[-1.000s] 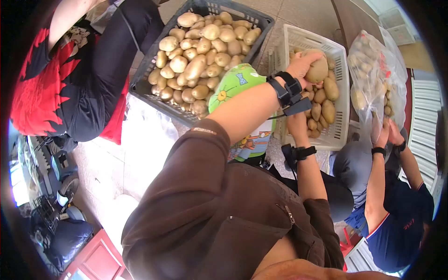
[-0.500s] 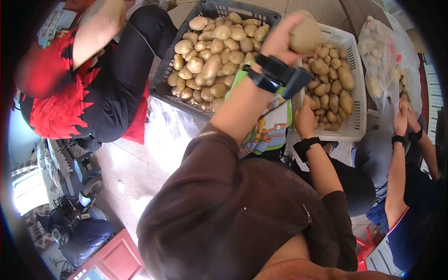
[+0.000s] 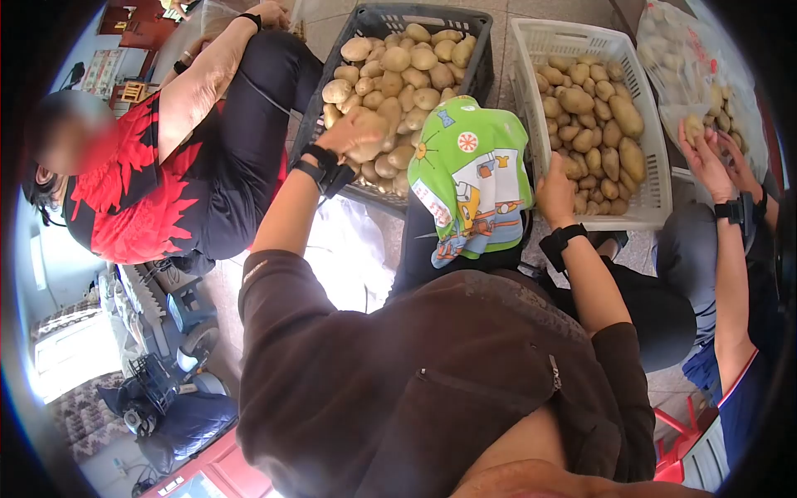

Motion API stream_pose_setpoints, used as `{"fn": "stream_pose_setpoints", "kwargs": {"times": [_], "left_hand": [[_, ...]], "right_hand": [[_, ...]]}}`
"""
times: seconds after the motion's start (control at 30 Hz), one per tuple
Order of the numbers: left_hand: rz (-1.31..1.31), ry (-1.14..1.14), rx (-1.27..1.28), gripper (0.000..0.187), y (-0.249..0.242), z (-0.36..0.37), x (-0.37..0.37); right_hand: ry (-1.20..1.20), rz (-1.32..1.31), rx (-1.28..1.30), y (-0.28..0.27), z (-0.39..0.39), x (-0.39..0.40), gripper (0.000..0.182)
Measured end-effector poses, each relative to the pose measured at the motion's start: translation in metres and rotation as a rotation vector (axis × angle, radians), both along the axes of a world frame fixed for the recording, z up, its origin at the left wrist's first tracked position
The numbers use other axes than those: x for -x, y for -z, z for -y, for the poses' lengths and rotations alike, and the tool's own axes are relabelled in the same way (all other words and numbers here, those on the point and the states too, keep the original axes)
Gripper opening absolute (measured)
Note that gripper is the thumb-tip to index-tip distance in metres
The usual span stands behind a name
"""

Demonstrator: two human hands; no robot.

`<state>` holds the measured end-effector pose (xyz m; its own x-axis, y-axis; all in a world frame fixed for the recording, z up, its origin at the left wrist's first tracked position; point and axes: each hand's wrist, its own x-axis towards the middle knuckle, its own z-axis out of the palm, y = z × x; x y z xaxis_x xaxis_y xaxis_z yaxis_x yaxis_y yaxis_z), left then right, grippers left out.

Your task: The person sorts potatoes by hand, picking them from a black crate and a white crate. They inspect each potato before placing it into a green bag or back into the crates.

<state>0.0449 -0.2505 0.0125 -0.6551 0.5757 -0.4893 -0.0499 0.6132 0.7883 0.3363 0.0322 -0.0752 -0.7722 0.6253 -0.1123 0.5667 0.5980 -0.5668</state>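
Note:
A large potato [image 3: 366,136] is in my left hand [image 3: 340,135], low over the near side of the black crate [image 3: 390,207], which is heaped with potatoes. My fingers curl around it, and a dark band circles the wrist. On the other side, my right hand [image 3: 556,196] grips the near left rim of the white crate [image 3: 656,195], where smaller potatoes fill the inside. A green patterned cloth [image 3: 473,174] drapes over my knee between the two crates.
At left sits a person in red and black [image 3: 216,183], beside the black crate. To the right, another person's hands [image 3: 710,162] hold a potato near a clear plastic bag of potatoes [image 3: 685,54]. A red stool [image 3: 677,440] stands at lower right.
My left hand has moved from above the white crate leftward to the black crate, carrying the potato. The green cloth is uncovered. My right hand stays at the white crate's rim.

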Motion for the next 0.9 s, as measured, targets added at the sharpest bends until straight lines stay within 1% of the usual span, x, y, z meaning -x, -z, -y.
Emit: {"fn": "stream_pose_setpoints", "kwargs": {"times": [0.1, 0.13, 0.2, 0.23, 0.3, 0.33, 0.43, 0.47, 0.57, 0.6, 0.7, 0.73, 0.77, 0.83, 0.87, 0.9], "left_hand": [[0.007, 0.235, 0.201, 0.076, 0.005, 0.008, -0.004], [0.071, 0.178, 0.243, 0.071, -0.028, -0.006, -0.029], [0.090, 0.261, 0.204, 0.067, -0.009, 0.003, -0.018], [0.098, 0.303, 0.184, 0.065, 0.000, 0.008, -0.011], [-0.041, 0.431, 0.228, 0.057, 0.012, 0.015, 0.003], [-0.111, 0.494, 0.251, 0.053, 0.014, 0.018, 0.010], [0.097, 0.329, 0.239, 0.042, 0.004, 0.015, 0.027], [0.104, 0.267, 0.123, 0.030, 0.000, 0.012, 0.027], [0.197, -0.109, -0.132, 0.020, -0.020, -0.012, 0.025], [0.227, -0.156, -0.248, 0.014, -0.030, -0.024, 0.022], [0.332, -0.205, -0.509, 0.012, -0.056, -0.060, 0.013], [0.347, -0.203, -0.558, 0.012, -0.064, -0.076, 0.006], [0.356, -0.236, -0.572, 0.011, -0.072, -0.095, -0.003], [0.528, -0.186, -0.713, 0.013, -0.090, -0.135, -0.022], [0.573, -0.193, -0.763, 0.016, -0.095, -0.156, -0.033], [0.684, -0.222, -0.811, 0.019, -0.097, -0.176, -0.043]], "right_hand": [[0.013, 0.005, -0.006, -0.002, 0.001, 0.000, 0.039], [0.016, 0.009, -0.007, -0.001, 0.001, 0.000, 0.039], [0.020, 0.015, -0.012, 0.000, 0.001, 0.000, 0.040], [0.019, -0.005, -0.029, 0.002, 0.001, 0.000, 0.043], [0.020, -0.047, -0.058, 0.010, 0.000, -0.001, 0.049], [0.021, -0.043, -0.058, 0.010, 0.000, -0.001, 0.048], [0.028, -0.006, -0.032, 0.005, 0.001, -0.001, 0.046], [0.031, 0.025, -0.006, 0.002, 0.001, -0.001, 0.043], [0.041, 0.077, 0.042, -0.009, 0.002, 0.000, 0.041], [0.047, 0.088, 0.053, -0.011, 0.002, -0.001, 0.041], [0.073, -0.027, 0.013, 0.013, -0.001, -0.002, 0.047], [0.054, -0.023, 0.005, 0.006, 0.000, -0.003, 0.045], [0.051, -0.024, 0.027, 0.012, -0.002, -0.003, 0.044], [0.052, -0.036, 0.019, 0.011, -0.002, -0.003, 0.044], [0.053, -0.037, 0.033, 0.007, -0.002, -0.005, 0.043], [0.053, -0.039, 0.046, 0.002, -0.001, -0.006, 0.043]]}}
